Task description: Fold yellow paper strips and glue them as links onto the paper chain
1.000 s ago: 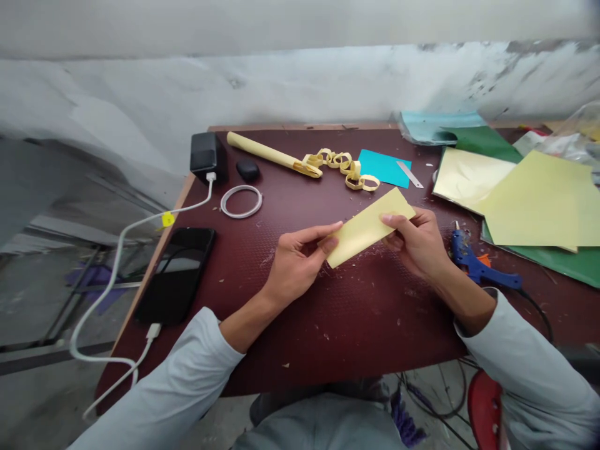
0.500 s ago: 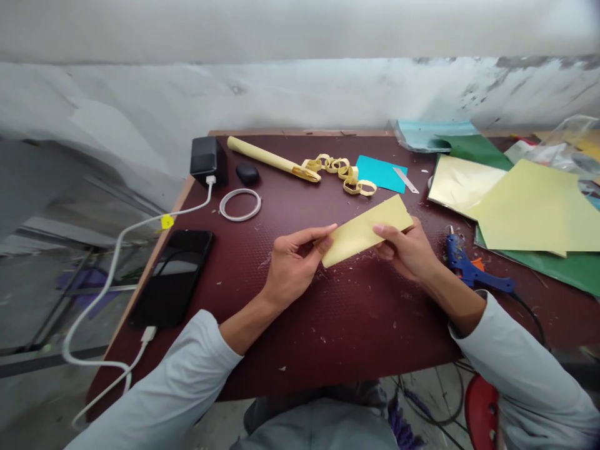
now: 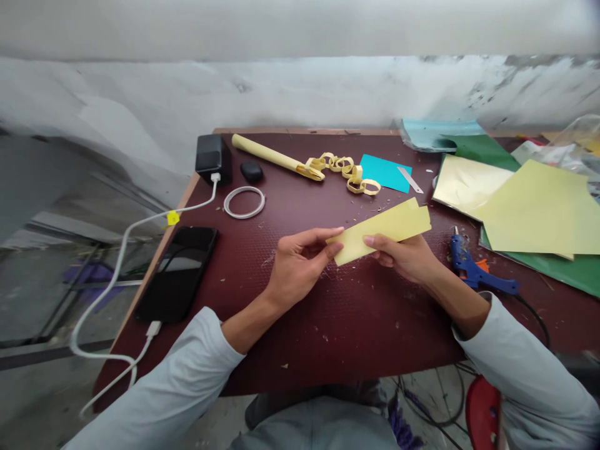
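My left hand (image 3: 296, 267) pinches the left end of a pale yellow paper strip (image 3: 359, 239) between thumb and fingers. Along its lower edge, my right hand (image 3: 409, 259) grips the same paper, thumb on top and fingers underneath. Two layers show, offset from each other at the right end; whether they are one folded sheet or separate pieces I cannot tell. Behind the hands lies a yellow paper chain (image 3: 344, 165) of linked rings, touching the end of a rolled yellow paper tube (image 3: 267, 153). A blade (image 3: 410, 180) rests on a blue paper piece (image 3: 382, 173).
A blue glue gun (image 3: 480, 269) lies right of my right hand, near yellow sheets (image 3: 544, 212) and green paper (image 3: 557, 269). On the left are a phone (image 3: 178, 275), a white cable (image 3: 119, 250), a black charger (image 3: 209, 156), a small black case (image 3: 252, 171) and a whitish ring (image 3: 244, 202).
The paper's layers have slid apart at the right end, showing a second edge. My right thumb has shifted left along the paper. The whole view has moved slightly.
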Action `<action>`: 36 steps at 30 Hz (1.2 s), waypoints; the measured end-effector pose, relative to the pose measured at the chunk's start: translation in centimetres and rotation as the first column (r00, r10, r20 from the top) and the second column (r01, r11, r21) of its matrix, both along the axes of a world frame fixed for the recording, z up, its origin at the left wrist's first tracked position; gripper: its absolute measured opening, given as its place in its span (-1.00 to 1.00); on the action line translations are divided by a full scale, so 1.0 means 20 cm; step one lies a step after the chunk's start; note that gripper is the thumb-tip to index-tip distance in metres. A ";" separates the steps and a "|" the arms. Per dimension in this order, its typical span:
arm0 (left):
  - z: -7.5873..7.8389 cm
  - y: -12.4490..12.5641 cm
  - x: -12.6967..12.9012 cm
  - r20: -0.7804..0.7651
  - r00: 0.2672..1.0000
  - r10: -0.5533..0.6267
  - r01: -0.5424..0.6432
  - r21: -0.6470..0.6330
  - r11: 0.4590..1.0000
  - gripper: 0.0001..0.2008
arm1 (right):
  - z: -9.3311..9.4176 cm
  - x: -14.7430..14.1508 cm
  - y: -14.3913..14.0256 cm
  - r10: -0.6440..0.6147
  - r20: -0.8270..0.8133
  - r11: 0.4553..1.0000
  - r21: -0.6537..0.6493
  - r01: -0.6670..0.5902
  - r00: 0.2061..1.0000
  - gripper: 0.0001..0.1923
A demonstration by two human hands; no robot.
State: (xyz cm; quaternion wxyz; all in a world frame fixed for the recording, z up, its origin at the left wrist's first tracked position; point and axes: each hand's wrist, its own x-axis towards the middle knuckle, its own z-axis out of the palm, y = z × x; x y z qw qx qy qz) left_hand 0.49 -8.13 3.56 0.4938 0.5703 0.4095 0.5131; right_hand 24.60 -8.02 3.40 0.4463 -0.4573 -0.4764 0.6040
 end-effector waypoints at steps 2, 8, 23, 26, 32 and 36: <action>0.00 0.00 0.00 -0.014 1.000 0.006 -0.005 0.008 1.000 -0.64 | 0.00 0.00 0.00 0.005 -0.005 1.000 -0.003 -0.005 1.000 -0.62; 0.01 -0.01 0.00 -0.037 0.999 0.011 -0.010 0.032 0.999 -0.70 | 0.01 0.00 0.00 0.000 -0.013 1.000 0.000 0.000 1.000 -0.60; 0.02 -0.01 -0.01 0.024 0.991 -0.131 0.132 -0.022 0.991 -0.55 | 0.00 0.01 -0.01 -0.052 0.071 0.995 0.090 0.045 0.996 -0.62; 0.02 -0.01 0.00 0.028 0.991 -0.132 0.132 -0.032 0.991 -0.58 | 0.00 0.01 -0.01 -0.042 0.084 0.994 0.100 0.034 0.996 -0.62; 0.03 -0.02 -0.01 0.052 0.987 -0.154 0.158 -0.110 0.981 -0.47 | 0.03 -0.01 -0.02 0.075 0.213 0.989 0.110 -0.100 0.974 -0.60; 0.04 -0.02 0.00 0.114 0.980 -0.161 0.182 -0.206 0.961 -0.29 | 0.06 -0.02 -0.02 0.089 0.276 0.987 0.105 -0.122 0.957 -0.59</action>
